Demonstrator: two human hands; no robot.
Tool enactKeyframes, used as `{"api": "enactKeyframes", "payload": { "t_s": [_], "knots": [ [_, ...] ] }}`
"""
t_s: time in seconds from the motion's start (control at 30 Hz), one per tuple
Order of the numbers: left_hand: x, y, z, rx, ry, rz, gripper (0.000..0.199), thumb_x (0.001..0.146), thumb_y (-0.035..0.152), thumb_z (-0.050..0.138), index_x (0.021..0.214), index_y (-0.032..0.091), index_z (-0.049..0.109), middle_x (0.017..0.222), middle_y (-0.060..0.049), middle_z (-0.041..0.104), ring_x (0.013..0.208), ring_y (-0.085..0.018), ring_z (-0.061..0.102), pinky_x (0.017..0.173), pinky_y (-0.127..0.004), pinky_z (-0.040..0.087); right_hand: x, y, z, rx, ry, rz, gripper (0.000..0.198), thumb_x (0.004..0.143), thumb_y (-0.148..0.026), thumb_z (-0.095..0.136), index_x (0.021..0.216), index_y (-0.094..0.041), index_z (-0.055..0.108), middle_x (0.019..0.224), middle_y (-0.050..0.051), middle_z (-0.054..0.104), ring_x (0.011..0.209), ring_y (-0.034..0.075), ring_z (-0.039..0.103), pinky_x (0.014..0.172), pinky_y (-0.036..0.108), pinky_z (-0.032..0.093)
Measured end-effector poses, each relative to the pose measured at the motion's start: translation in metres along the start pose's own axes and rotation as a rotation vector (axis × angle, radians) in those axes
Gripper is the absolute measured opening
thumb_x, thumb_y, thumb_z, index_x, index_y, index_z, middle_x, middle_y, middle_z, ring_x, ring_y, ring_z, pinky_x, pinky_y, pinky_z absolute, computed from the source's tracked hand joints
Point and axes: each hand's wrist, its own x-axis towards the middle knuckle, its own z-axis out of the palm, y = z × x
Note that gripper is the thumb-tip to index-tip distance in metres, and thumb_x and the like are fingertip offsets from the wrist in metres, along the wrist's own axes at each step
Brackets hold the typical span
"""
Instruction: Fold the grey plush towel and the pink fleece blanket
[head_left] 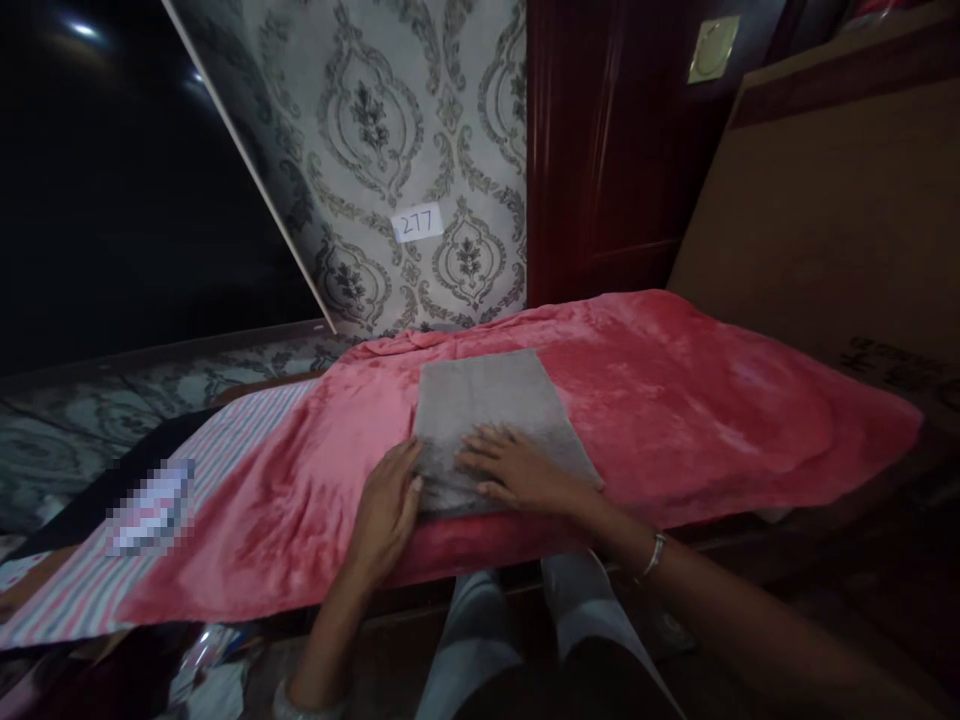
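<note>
Wall: grey damask paper (pixel 367 120) behind the whole setup.
Screen: big dark panel (pixel 135 200), far left, lower edge above the bed-like surface; lights reflect in it.
Striped cloth: pale cloth (pixel 255 425) showing past the blanket's left edge; an item on it (pixel 150 508) is pixelated, can't identify.
Blanket: pink-red, plush (pixel 690 400), spread left to right, rumpled toward its near left corner, far edge by the wall.
Left hand: palm down (pixel 386 510) at the grey cloth's left edge, fingers close together, thumb slightly off them, tips at that edge.
Number card: white, "277" (pixel 418 222), on the wall.
Grey cloth: flat, four-sided (pixel 484 390), mid-blanket, near side close to the blanket's near edge.
Right hand: flat on the grey cloth (pixel 525 475), right of its middle, fingers spread moderately wide; bracelet (pixel 657 550) on that wrist.
Door: dark red panel (pixel 592 150), beyond the far edge.
Wall plate: square, yellowish (pixel 712 50), upper right.
Cardboard: large brown sheet or box (pixel 832 200), behind the blanket's right end.
</note>
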Motion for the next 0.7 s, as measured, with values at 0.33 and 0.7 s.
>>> {"api": "enactKeyframes", "payload": {
  "t_s": [0.33, 0.7],
  "knots": [
    [0.084, 0.01, 0.01, -0.107, -0.311, 0.051, 0.053, 0.101, 0.047, 0.034, 0.139, 0.023, 0.062, 0.144, -0.011, 0.062, 0.135, -0.025, 0.056, 0.118, -0.048, 0.038, -0.001, -0.006, 0.016, 0.117, 0.023, -0.044, 0.058, 0.103, -0.055, 0.043, 0.157, -0.034, 0.038, 0.166, 0.005, 0.031, 0.157, 0.027, 0.015, 0.125, 0.057, 0.007],
    [0.208, 0.002, 0.107, 0.292, -0.66, 0.168, 0.069, 0.099, 0.057, 0.04, 0.16, 0.029, 0.029, 0.17, -0.007, 0.02, 0.158, -0.031, 0.014, 0.125, -0.061, 0.009, -0.004, -0.005, 0.013, 0.246, 0.021, -0.019, 0.057, 0.103, -0.059, 0.041, 0.156, -0.038, 0.04, 0.166, 0.002, 0.032, 0.157, 0.024, 0.016, 0.127, 0.054, 0.005]
  ]
}}
